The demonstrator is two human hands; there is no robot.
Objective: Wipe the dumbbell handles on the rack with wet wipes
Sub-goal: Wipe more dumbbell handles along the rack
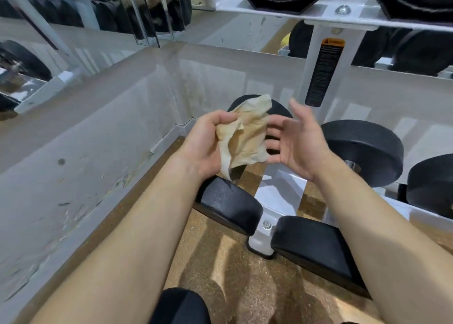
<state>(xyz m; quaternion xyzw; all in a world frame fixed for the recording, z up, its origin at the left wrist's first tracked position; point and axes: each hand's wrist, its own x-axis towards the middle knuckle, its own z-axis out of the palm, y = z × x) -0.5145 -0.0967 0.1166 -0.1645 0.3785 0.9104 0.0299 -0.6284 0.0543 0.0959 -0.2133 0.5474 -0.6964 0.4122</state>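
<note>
Wipe is looking brown and crumpled, so I'm guessing it's already used up and the job is somewhere in the middle, though nothing is showing which handles are clean. Left hand is gripping it by a bunched edge while the right hand is hovering just beside it, fingers spread, holding nothing. It isn't touching any dumbbell on the rack right now, so I'm thinking wiping is still left.

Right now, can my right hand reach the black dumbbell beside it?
Probably yes. The right hand is open and empty, the dumbbell sits just beyond it with nothing between, and the left hand holds the wipe.
</note>
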